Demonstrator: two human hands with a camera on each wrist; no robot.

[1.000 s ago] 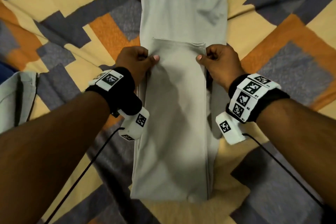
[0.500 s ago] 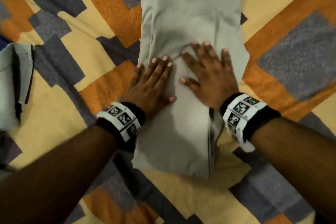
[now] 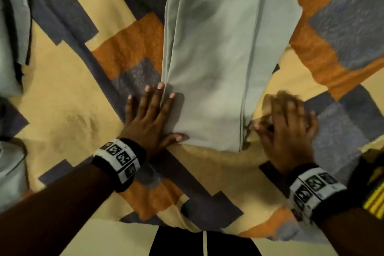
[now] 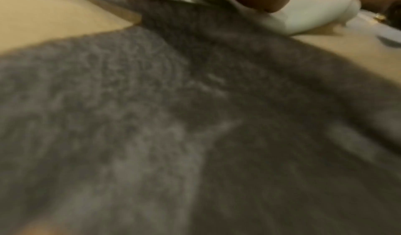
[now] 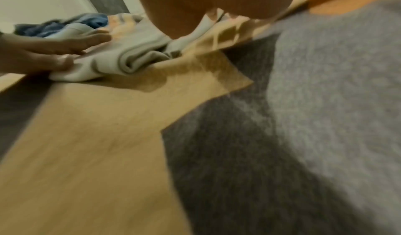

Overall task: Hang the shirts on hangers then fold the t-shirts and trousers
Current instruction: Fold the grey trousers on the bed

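Note:
Pale grey-green trousers [image 3: 218, 48] lie folded lengthwise on the patterned blanket [image 3: 68, 110], their near folded end towards me. My left hand [image 3: 166, 112] lies flat at the near left corner, fingers straight, index finger on the cloth and thumb at the fold edge. My right hand [image 3: 276, 114], blurred, rests spread on the blanket beside the near right corner, thumb towards the trousers' edge. The right wrist view shows the rolled fold of the trousers [image 5: 134, 56] with the left hand [image 5: 54, 49] flat on it. In the left wrist view the trousers [image 4: 303, 19] show at the top.
Another pale garment [image 3: 12, 37] lies at the blanket's left edge. Blue clothes [image 5: 86, 22] are heaped farther back in the right wrist view. The blanket's near edge [image 3: 187, 226] runs just in front of my dark-clad legs [image 3: 178, 243].
A second ago both hands pinched the folded-over end of the trousers. They then let go, pressed flat on the cloth, and have slid towards me and apart to the near corners.

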